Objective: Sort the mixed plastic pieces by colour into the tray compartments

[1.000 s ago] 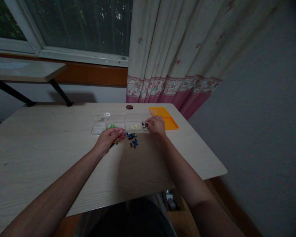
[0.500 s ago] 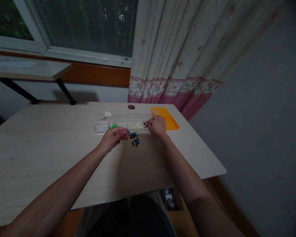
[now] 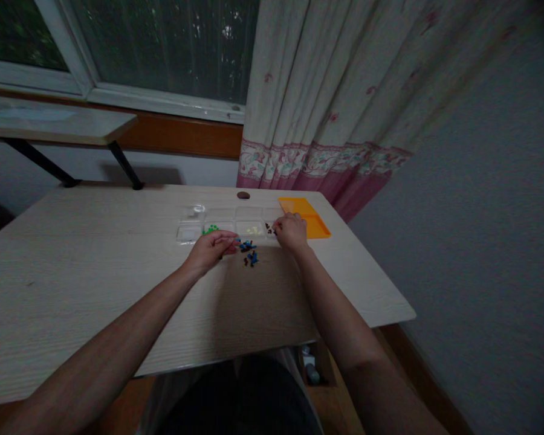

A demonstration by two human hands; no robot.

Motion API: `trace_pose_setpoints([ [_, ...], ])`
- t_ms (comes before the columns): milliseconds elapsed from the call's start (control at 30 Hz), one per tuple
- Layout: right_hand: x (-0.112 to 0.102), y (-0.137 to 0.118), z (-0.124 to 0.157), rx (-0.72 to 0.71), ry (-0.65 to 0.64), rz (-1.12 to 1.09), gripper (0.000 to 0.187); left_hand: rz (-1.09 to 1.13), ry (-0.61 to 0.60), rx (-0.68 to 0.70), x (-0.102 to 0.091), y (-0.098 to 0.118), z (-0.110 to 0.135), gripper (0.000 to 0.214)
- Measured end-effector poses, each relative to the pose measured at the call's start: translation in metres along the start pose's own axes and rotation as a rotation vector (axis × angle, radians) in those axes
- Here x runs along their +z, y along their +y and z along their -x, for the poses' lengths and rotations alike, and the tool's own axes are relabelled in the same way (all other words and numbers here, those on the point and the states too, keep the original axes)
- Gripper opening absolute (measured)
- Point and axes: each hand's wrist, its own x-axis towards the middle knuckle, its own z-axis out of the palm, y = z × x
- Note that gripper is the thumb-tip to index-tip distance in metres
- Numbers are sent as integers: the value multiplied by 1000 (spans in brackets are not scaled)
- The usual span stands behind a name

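A clear compartment box [image 3: 190, 231] lies on the wooden table [image 3: 95, 260], with green bits [image 3: 210, 229], pale yellow bits [image 3: 252, 229] and dark bits [image 3: 269, 228] in separate compartments. A small heap of blue and dark pieces [image 3: 249, 252] lies on the table just in front of it. My left hand [image 3: 211, 249] rests beside the heap, fingers pinched together at its left edge. My right hand [image 3: 291, 232] sits at the box's right end, fingers curled over the dark bits' compartment. What either hand holds is too small to see.
An orange tray [image 3: 312, 222] lies to the right of the box, near the table's right edge. A round cable hole [image 3: 243, 195] is behind the box. A curtain [image 3: 326, 90] hangs behind the table, and a second table [image 3: 49, 121] stands under the window.
Both hands stay almost in place; the left hand's fingers have reached slightly closer to the heap. The view has shifted a little.
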Motion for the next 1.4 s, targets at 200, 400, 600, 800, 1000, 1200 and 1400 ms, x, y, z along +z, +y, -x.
trace_pose_setpoints([
  [200, -1, 0, -1, 3, 6, -35, 26, -1, -37, 17, -2, -2, -1, 53],
  [400, 3, 6, -3, -9, 176, -320, 23, -81, -93, 65, -3, -13, -5, 50],
  [600, 12, 12, -3, -55, 314, -648, 18, -566, 42, 330, -10, 1, 0, 39],
  [800, 15, 4, -1, -125, 337, -631, 15, -881, 285, 479, -45, 33, 1, 31],
  [1000, 11, 1, 2, -135, 367, -655, 24, -1008, 267, 553, -41, 27, 2, 31],
  [1200, 12, -22, 15, -71, 266, -898, 21, -984, 140, 568, -26, 15, 5, 27],
  [1400, 8, -47, 25, -173, 217, -908, 17, -813, 195, 458, -23, 3, 1, 29],
])
